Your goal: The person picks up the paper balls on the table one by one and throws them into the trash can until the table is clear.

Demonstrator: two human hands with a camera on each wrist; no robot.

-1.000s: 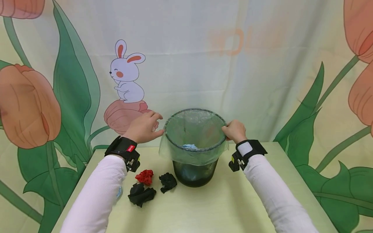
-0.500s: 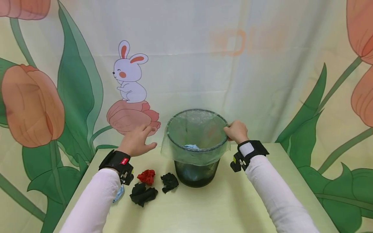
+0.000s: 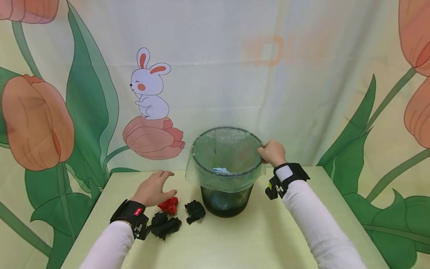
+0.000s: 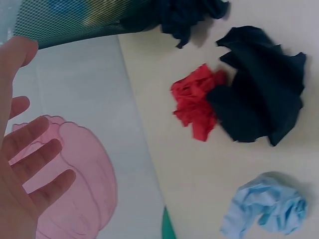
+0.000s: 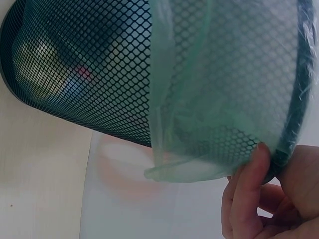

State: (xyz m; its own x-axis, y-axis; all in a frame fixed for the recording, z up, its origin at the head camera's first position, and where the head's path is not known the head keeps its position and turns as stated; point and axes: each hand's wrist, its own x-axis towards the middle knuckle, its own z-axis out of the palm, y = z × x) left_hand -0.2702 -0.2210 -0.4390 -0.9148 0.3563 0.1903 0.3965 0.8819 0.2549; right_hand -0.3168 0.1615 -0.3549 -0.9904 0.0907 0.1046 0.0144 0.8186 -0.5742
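The bin (image 3: pixel 226 203) stands on the table (image 3: pixel 235 244), the right hand (image 3: pixel 273 153) pinching its rim (image 5: pixel 303 64) and green bag (image 3: pixel 218 182) at the bin's right. Left of the bin, the left hand (image 3: pixel 151 190) hovers, fingers apart, near crumpled red paper (image 3: pixel 169 206), black paper (image 3: pixel 164 226) and blue paper (image 4: pixel 269 201).

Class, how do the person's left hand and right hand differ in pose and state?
The left hand holds nothing; the right hand grips the rim of the bin. The left hand's fingers are loosely spread; the right hand's are curled. Both wrists bear black straps.
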